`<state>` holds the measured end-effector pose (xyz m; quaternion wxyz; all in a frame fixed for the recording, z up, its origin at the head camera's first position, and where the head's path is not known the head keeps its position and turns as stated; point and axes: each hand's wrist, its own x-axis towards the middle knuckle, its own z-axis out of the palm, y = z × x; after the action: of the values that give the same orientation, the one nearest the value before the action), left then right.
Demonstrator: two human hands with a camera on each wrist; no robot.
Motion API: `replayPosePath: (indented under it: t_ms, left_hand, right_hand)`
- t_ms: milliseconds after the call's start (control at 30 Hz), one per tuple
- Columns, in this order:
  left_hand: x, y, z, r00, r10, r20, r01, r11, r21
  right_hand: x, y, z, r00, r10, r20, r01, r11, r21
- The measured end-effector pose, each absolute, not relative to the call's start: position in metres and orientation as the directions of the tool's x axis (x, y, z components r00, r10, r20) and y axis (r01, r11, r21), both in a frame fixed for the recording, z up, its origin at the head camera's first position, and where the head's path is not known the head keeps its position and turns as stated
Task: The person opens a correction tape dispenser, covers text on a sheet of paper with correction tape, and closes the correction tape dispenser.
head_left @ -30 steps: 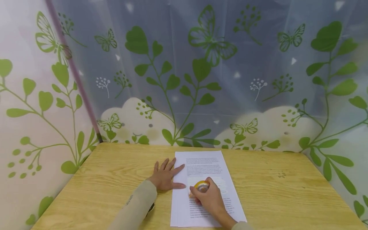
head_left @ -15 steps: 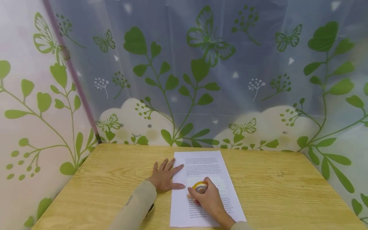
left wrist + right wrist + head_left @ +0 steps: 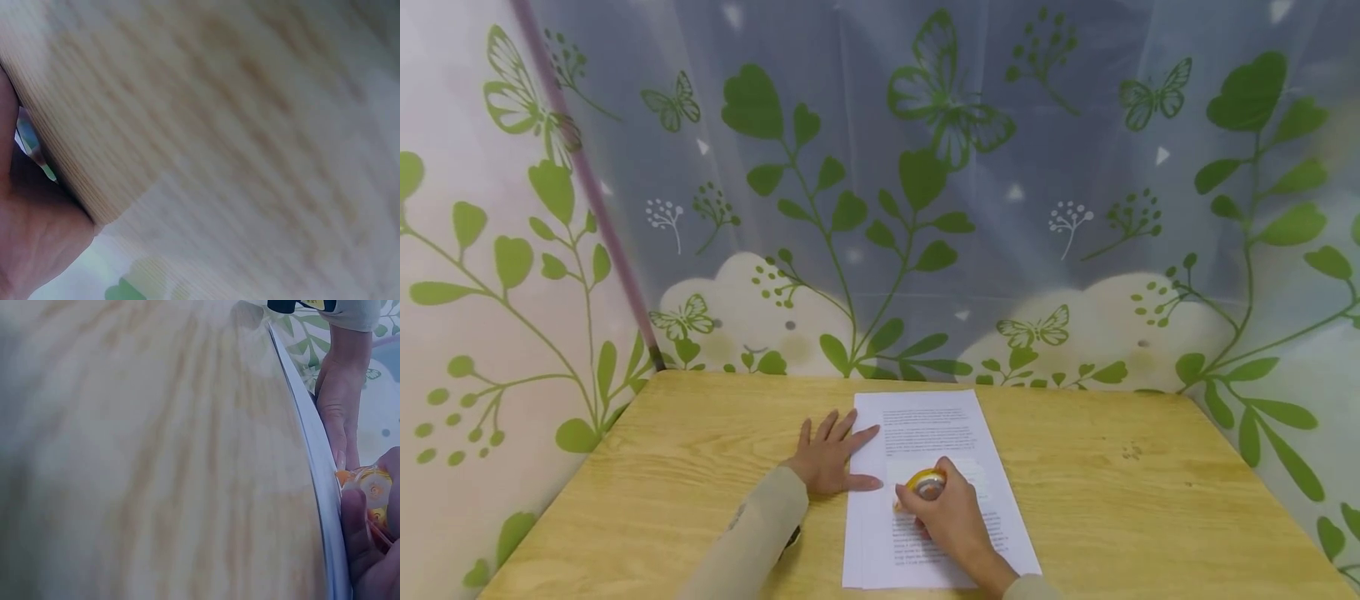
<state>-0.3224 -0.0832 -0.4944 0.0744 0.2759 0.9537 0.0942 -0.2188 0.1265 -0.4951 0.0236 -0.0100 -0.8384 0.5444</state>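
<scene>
My right hand (image 3: 957, 518) pinches a correction tape dispenser (image 3: 927, 483) with an orange-yellow and clear body between thumb and fingers. Its tip is down at the printed paper (image 3: 867, 542), at the left side of the text block. A pale whited-out band (image 3: 973, 477) crosses the middle of the text. My left hand (image 3: 826, 461) lies spread, with thumb and index finger on the sheet's left margin and the other fingers over the table. In the right wrist view the dispenser (image 3: 376, 490) shows at the right edge, partly behind the fingers.
The paper seems to be several stacked sheets on a wood-grain table (image 3: 1120, 517). A curtain (image 3: 865, 208) with green leaves and butterflies hangs behind the table's far edge. A dark item shows at the left sleeve (image 3: 752, 525). The left wrist view is mostly blurred tabletop.
My right hand with the correction tape dispenser has shifted slightly left, then slightly back to the right. My left hand stays in place on the sheet.
</scene>
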Motion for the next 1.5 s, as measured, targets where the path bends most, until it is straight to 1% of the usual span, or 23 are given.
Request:
replayPosePath:
  t_ms: [167, 367, 533, 1300, 1500]
  left_hand:
    - [-0.328, -0.086, -0.502, -0.835, 0.545, -0.077, 0.517, 0.824, 0.23]
    - [-0.319, -0.084, -0.489, -0.827, 0.552, -0.104, 0.521, 0.823, 0.227]
    - [-0.314, -0.083, -0.482, -0.828, 0.551, -0.104, 0.521, 0.825, 0.221]
    - [-0.315, -0.081, -0.479, -0.832, 0.544, -0.111, 0.516, 0.831, 0.205]
    - [-0.317, -0.082, -0.482, -0.831, 0.545, -0.109, 0.514, 0.828, 0.223]
  right_hand:
    - [-0.219, 0.127, -0.495, -0.999, 0.038, 0.027, -0.01, 0.401, -0.916]
    - [-0.218, 0.128, -0.496, -0.999, 0.025, 0.032, -0.019, 0.397, -0.918]
    - [-0.218, 0.13, -0.497, -0.999, 0.026, 0.033, -0.02, 0.405, -0.914]
    - [-0.219, 0.142, -0.492, -0.999, 0.051, 0.012, 0.012, 0.448, -0.894]
    - [-0.219, 0.147, -0.492, -0.999, 0.048, 0.024, 0.0, 0.456, -0.89]
